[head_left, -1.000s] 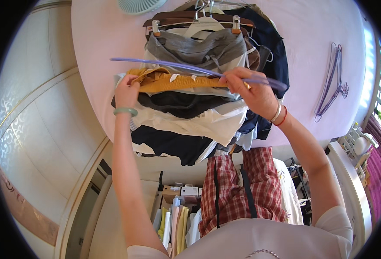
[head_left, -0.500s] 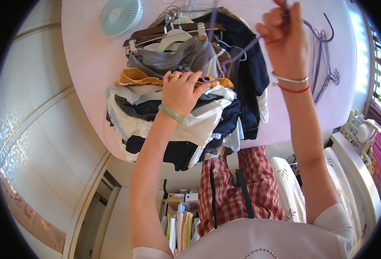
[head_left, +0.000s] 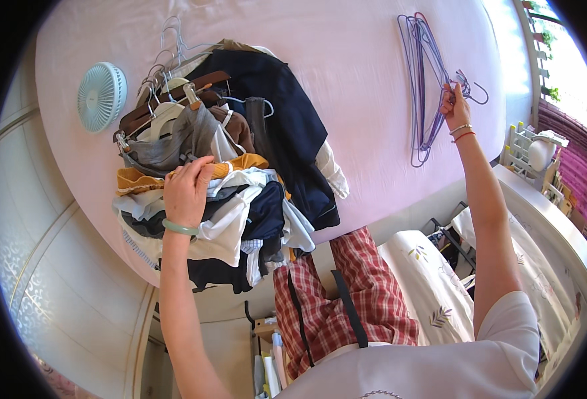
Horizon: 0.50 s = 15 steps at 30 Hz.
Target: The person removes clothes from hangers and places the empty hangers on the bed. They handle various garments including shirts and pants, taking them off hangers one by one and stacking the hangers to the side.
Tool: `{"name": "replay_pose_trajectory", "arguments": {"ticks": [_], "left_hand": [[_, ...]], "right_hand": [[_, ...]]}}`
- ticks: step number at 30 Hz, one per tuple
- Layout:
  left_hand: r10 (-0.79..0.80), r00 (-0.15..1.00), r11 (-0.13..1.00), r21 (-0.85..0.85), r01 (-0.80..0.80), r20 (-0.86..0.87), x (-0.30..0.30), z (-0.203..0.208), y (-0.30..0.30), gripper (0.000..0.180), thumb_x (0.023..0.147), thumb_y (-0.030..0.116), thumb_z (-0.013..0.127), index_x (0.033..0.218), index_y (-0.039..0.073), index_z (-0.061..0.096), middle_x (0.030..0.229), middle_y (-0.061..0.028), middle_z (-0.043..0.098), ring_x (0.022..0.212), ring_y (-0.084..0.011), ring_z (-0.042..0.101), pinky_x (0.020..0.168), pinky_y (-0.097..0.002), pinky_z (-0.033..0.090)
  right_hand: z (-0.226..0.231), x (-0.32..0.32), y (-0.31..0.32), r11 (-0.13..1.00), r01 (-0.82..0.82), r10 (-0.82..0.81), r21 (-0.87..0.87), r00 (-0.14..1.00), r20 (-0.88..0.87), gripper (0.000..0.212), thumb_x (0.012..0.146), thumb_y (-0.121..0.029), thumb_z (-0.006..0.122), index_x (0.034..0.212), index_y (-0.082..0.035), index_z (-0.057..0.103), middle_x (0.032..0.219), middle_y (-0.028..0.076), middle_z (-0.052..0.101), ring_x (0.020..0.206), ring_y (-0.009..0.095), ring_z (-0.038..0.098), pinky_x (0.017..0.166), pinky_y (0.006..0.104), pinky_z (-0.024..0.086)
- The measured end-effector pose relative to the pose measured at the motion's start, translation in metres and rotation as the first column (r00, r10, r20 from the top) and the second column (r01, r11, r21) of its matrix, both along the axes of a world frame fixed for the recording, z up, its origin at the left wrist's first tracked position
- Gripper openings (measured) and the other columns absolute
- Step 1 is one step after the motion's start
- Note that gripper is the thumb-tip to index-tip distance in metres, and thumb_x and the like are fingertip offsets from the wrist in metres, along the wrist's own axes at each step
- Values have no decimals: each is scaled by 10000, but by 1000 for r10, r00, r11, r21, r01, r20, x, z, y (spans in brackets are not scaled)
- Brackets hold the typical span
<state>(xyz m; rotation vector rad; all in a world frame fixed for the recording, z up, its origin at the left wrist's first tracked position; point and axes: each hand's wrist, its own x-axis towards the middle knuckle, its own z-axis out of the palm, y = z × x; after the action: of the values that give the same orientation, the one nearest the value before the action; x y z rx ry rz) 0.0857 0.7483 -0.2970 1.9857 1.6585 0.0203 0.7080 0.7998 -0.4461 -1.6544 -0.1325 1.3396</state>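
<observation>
across the pink sheet [head_left: 363, 126], holding purple hangers [head_left: 421, 86], spread mostly left of a closed right grip [head_left: 453, 108], near their hooks, and resting a half-curled left grip [head_left: 187, 193] on the mustard garment [head_left: 247, 161], cannot tell if pinching cloth

left hand [head_left: 186, 193] hides part of the mustard garment [head_left: 137, 181], can't tell how many hangers [head_left: 414, 93] the right hand [head_left: 456, 108] grips, chain [head_left: 381, 393] cut off at the bottom

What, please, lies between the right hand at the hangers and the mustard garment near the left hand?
Between the right hand and the mustard garment, a dark navy garment lies spread on the pink sheet.
</observation>
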Motion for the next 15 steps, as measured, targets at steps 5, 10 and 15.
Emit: {"name": "replay_pose_trajectory", "arguments": {"ticks": [5, 10, 15], "left_hand": [[71, 997, 997, -41, -71, 3, -3, 3, 2, 329, 1013, 361, 473, 1120, 126, 677, 986, -68, 699, 899, -271, 625, 828, -390, 428], [159, 984, 987, 18, -161, 80, -24, 1, 10, 232, 992, 241, 524, 1082, 111, 694, 968, -74, 694, 879, -269, 632, 780, -361, 475], [491, 835, 858, 29, -513, 247, -66, -46, 27, 189, 963, 192, 599, 1068, 57, 680, 942, -73, 673, 829, -184, 624, 709, -295, 488]], "right_hand": [[-33, 10, -2, 999, 30, -27, -40, 997, 76, 407, 968, -401, 597, 987, 4, 624, 727, 44, 621, 548, 122, 527, 500, 275, 455], [-69, 45, -5, 956, -47, 145, -289, 933, 328, 265, 943, -372, 626, 908, -109, 631, 855, 65, 686, 670, 167, 636, 611, 325, 559], [-50, 126, -20, 928, -85, 370, -363, 328, 869, 424, 845, -417, 716, 1046, -45, 711, 874, 49, 692, 735, 151, 614, 650, 262, 481]]}}
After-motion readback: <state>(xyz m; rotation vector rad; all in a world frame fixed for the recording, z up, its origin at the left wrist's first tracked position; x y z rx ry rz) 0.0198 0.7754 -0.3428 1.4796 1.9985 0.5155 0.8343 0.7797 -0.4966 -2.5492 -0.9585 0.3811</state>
